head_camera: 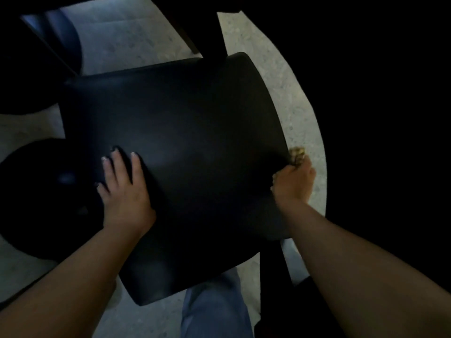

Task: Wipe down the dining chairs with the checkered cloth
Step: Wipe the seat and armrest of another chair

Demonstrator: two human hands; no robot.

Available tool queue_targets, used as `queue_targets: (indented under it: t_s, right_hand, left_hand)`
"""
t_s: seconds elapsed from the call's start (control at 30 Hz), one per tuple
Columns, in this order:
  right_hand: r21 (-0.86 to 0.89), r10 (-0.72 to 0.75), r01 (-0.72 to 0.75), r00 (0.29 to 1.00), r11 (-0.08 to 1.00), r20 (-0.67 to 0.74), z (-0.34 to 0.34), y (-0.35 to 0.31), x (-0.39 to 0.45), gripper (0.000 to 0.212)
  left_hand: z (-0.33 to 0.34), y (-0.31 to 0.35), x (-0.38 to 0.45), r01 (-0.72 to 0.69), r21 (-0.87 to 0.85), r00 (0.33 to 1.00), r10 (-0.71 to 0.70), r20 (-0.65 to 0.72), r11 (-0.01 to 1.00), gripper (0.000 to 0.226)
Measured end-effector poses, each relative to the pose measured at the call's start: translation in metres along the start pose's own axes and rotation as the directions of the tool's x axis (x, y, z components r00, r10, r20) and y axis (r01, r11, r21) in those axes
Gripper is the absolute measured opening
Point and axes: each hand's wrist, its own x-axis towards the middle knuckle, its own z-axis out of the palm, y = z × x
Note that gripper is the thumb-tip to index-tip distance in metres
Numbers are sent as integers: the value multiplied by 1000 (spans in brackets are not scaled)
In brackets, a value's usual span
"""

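Observation:
A black dining chair fills the middle of the view, seen from above in dim light. My left hand rests flat on its left part with the fingers spread and straight. My right hand is at the chair's right edge and grips the checkered cloth, of which only a small yellowish bunch shows above the fingers. The cloth is pressed against that edge; the rest of it is hidden by the hand and the chair.
A second dark round seat sits at the left, close to the chair. A dark table leg stands beyond the chair. Speckled pale floor shows around it. My trouser leg is just below the chair.

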Motion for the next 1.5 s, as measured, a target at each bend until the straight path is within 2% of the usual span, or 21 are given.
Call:
queue_targets:
  t_s: [0.1, 0.17, 0.3, 0.43, 0.47, 0.53, 0.57, 0.63, 0.67, 0.7, 0.73, 0.77, 0.8, 0.87, 0.93, 1.03, 1.1, 1.27, 1.37, 1.5]
  right_hand:
    - [-128, -37, 45, 997, 991, 62, 16, -27, 17, 34]
    - [-203, -59, 69, 997, 977, 59, 31, -36, 13, 33]
    - [-136, -111, 107, 994, 985, -19, 56, -43, -15, 47]
    - [-122, -309, 323, 944, 939, 116, 83, -57, -72, 49]
    - [-123, -423, 445, 891, 887, 167, 90, -61, -94, 49]
    - [-123, -659, 703, 703, 701, 268, 102, -64, -142, 51]
    - [-124, -721, 787, 606, 604, 337, 105, -63, -163, 55]
    - [-69, -749, 866, 466, 495, 471, 106, -62, -186, 58]
    - [-23, -744, 881, 414, 473, 525, 107, -61, -186, 59]
    - [21, -729, 874, 392, 486, 562, 104, -60, -178, 59]
    - [48, -709, 850, 405, 524, 577, 97, -59, -165, 60]
    - [45, -702, 816, 465, 576, 539, 86, -57, -149, 61]
    - [19, -690, 771, 559, 637, 459, 74, -56, -129, 61]
    - [-14, -633, 651, 744, 759, 215, 46, -49, -79, 57]
    - [-99, -507, 509, 861, 855, 44, 22, -37, -32, 53]
    - [-307, -230, 237, 971, 922, 58, 21, -14, -5, 57]
    - [-342, -153, 177, 984, 923, 97, 38, -4, -24, 60]
    - [-309, -275, 321, 944, 895, 184, 67, 1, -78, 63]
    - [-309, -448, 534, 839, 787, 310, 75, 3, -106, 62]
    - [-273, -578, 748, 648, 605, 495, 91, -3, -169, 61]
  left_hand:
    - [11, -15, -11, 149, -163, 987, -158, -43, 975, 117]
    - [19, -24, -17, 155, -235, 982, -175, -68, 960, 109]
    - [24, -30, -19, 118, -309, 981, -159, -111, 944, 107]
    - [25, -31, -18, 111, -353, 980, -161, -113, 929, 110]
    - [25, -31, -18, 113, -359, 981, -162, -109, 926, 111]
    - [24, -33, -18, 110, -366, 983, -156, -99, 924, 113]
    - [24, -35, -19, 103, -371, 985, -148, -94, 923, 113]
    - [22, -40, -20, 88, -380, 989, -126, -78, 921, 112]
    - [21, -43, -20, 81, -377, 991, -115, -67, 923, 114]
    - [20, -46, -20, 77, -371, 993, -106, -58, 925, 115]
    - [19, -48, -21, 74, -367, 994, -100, -52, 927, 117]
    - [19, -49, -21, 70, -366, 994, -97, -55, 928, 117]
    - [19, -49, -22, 68, -368, 993, -97, -63, 927, 117]
    - [20, -47, -23, 77, -371, 991, -113, -77, 925, 117]
    - [23, -43, -23, 86, -370, 987, -130, -97, 925, 119]
    - [26, -40, -22, 91, -357, 984, -140, -111, 929, 122]
    - [29, -40, -22, 98, -361, 981, -150, -120, 927, 122]
    - [33, -41, -24, 80, -387, 979, -146, -144, 918, 120]
    - [33, -41, -24, 89, -402, 979, -156, -135, 911, 120]
    - [31, -42, -25, 84, -406, 980, -149, -130, 910, 117]
